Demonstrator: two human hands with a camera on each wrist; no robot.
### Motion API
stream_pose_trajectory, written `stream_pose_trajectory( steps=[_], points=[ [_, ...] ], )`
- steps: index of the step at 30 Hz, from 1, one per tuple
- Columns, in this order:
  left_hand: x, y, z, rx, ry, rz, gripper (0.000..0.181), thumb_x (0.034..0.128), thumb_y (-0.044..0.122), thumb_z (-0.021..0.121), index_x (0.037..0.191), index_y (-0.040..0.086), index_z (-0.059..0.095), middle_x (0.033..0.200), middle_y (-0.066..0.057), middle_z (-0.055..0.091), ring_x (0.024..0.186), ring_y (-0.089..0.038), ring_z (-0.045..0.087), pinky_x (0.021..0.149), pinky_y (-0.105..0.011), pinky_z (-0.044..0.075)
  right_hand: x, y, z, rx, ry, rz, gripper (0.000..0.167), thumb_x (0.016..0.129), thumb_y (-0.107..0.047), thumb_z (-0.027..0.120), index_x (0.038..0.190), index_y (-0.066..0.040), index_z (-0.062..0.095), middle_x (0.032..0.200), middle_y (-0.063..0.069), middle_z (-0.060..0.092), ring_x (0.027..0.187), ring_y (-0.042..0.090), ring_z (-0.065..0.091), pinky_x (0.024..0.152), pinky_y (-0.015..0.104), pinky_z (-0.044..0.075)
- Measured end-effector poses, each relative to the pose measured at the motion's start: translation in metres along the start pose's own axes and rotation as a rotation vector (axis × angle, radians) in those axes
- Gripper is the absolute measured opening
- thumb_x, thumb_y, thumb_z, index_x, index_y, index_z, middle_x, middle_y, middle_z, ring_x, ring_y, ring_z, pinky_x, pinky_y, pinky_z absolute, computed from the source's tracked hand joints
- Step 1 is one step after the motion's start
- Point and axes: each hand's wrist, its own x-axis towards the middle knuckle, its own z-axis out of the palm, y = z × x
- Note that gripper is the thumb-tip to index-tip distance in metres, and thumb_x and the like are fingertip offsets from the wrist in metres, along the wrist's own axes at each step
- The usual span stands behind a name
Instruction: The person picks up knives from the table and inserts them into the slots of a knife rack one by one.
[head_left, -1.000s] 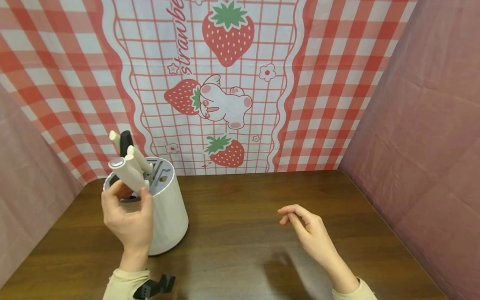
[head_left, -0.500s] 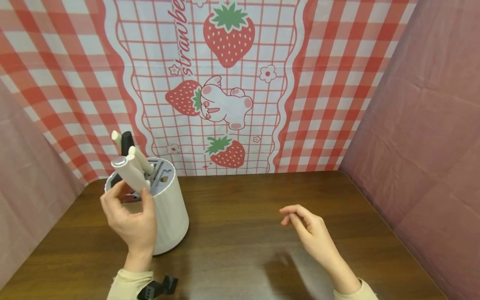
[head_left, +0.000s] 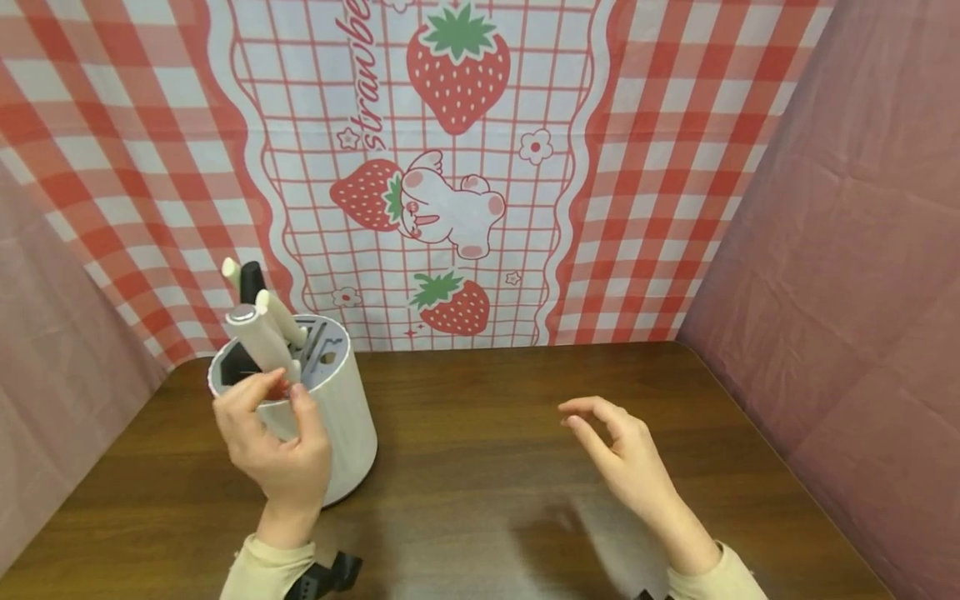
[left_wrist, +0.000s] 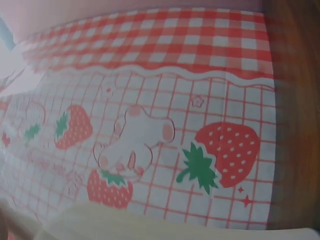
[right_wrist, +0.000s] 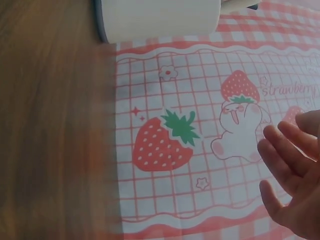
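A round white knife block (head_left: 341, 433) with a grey slotted top (head_left: 326, 346) stands on the left of the table. Several handles rise from it, among them a black handle (head_left: 251, 283), a cream handle (head_left: 277, 317) and a thick white handle (head_left: 258, 337) with a silver end cap. Just in front of the thick handle's lower end is my left hand (head_left: 277, 442), thumb and index fingertips bent close together with nothing visible between them. My right hand (head_left: 622, 454) hovers above the table on the right, fingers loosely bent and holding nothing; the right wrist view shows its relaxed fingers (right_wrist: 285, 155).
The brown wooden table (head_left: 465, 467) meets a strawberry-print checked cloth (head_left: 637, 208) hanging at the back. A pink cloth (head_left: 847, 275) hangs on the right side. A black strap (head_left: 330, 575) is on the left wrist.
My left hand has come off the thick white handle and moved right and toward me. That handle stands slightly more upright. The right hand's thumb and index finger have spread a little.
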Motion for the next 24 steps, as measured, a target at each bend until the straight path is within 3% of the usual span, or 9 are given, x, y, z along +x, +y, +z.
stream_pose_trajectory(
  steps=[2, 5, 8, 12, 20, 24],
  points=[
    [-0.002, 0.006, 0.003, -0.036, -0.111, 0.08, 0.016, 0.0757, 0.002, 0.053, 0.088, -0.007, 0.06, 0.082, -0.022, 0.055, 0.078, -0.033, 0.051, 0.077, -0.027, 0.041, 0.004, 0.0, -0.002, -0.031, 0.002, -0.059, 0.022, 0.088, -0.01, 0.057, 0.107, -0.018, 0.064, 0.099, -0.008, 0.065, 0.096, 0.009, 0.057, 0.081, 0.023, 0.042],
    [-0.004, 0.013, 0.007, -0.079, -0.366, 0.175, 0.023, 0.0843, 0.008, 0.05, 0.099, -0.007, 0.059, 0.095, -0.023, 0.057, 0.089, -0.036, 0.052, 0.087, -0.029, 0.04, 0.01, 0.001, -0.005, -0.08, 0.007, -0.172, 0.028, 0.089, -0.009, 0.055, 0.115, -0.015, 0.062, 0.113, -0.003, 0.061, 0.108, 0.015, 0.053, 0.093, 0.022, 0.037],
    [-0.005, 0.016, 0.008, -0.099, -0.642, 0.189, 0.036, 0.0902, 0.019, 0.046, 0.116, -0.006, 0.053, 0.113, -0.021, 0.055, 0.104, -0.033, 0.051, 0.097, -0.029, 0.036, 0.016, 0.002, -0.006, -0.131, 0.01, -0.292, 0.032, 0.092, -0.014, 0.05, 0.123, -0.009, 0.056, 0.126, 0.005, 0.055, 0.119, 0.022, 0.047, 0.105, 0.025, 0.028],
    [-0.008, 0.016, 0.01, -0.085, -0.91, 0.18, 0.053, 0.0918, 0.035, 0.044, 0.13, -0.001, 0.044, 0.131, -0.015, 0.046, 0.119, -0.029, 0.044, 0.102, -0.037, 0.031, 0.024, 0.003, -0.009, -0.212, -0.03, -0.396, 0.042, 0.096, -0.029, 0.041, 0.131, -0.005, 0.048, 0.139, 0.008, 0.042, 0.13, 0.027, 0.036, 0.112, 0.033, 0.017],
    [-0.022, 0.007, 0.016, 0.039, -1.394, 0.289, 0.084, 0.0822, 0.053, 0.054, 0.146, 0.012, 0.017, 0.151, -0.005, 0.02, 0.138, -0.025, 0.018, 0.113, -0.04, 0.011, 0.036, 0.004, -0.012, -0.391, -0.272, -0.356, 0.072, 0.085, -0.046, 0.057, 0.144, -0.017, 0.027, 0.152, 0.0, 0.016, 0.139, 0.021, 0.013, 0.113, 0.04, 0.002],
    [-0.032, 0.0, 0.017, 0.117, -1.561, 0.32, 0.089, 0.0805, 0.064, 0.048, 0.147, 0.019, 0.009, 0.153, 0.0, 0.01, 0.14, -0.021, 0.006, 0.113, -0.043, 0.005, 0.037, 0.01, -0.007, -0.46, -0.353, -0.349, 0.08, 0.081, -0.054, 0.056, 0.145, -0.018, 0.024, 0.153, 0.0, 0.01, 0.14, 0.023, 0.007, 0.113, 0.042, -0.002]
  ],
)
